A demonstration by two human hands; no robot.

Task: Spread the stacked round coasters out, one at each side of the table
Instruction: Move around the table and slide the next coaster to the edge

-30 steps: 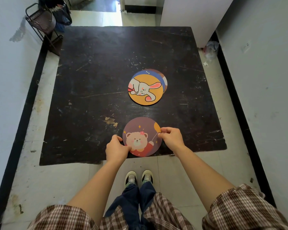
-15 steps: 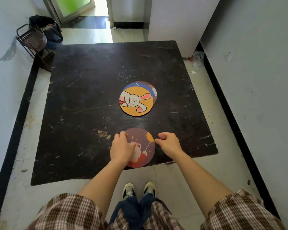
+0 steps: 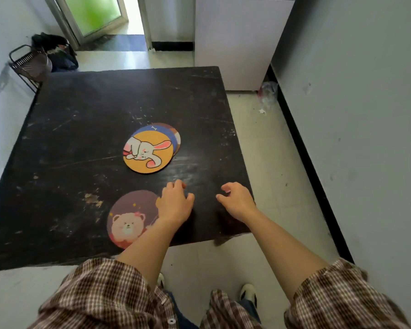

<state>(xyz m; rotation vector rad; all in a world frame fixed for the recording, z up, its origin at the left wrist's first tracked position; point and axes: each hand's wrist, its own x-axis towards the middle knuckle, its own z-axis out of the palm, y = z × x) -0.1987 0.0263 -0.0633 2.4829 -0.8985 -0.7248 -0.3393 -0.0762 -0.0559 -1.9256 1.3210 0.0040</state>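
Scuffed, scratched dark table [image 3: 81,143]; matt printed coasters [image 3: 147,151]; checked cloth sleeves [image 3: 109,288].

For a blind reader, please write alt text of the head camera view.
Two empty hands, left hand and right hand, hover over a dark table. A bear coaster lies at the near edge; a rabbit coaster tops the remaining stack mid-table.

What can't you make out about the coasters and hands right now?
- Head view: the stack count is unclear; the rabbit coaster covers those beneath.
- The bear coaster is partly hidden by the left forearm.
- Left hand, right hand: table contact unclear.
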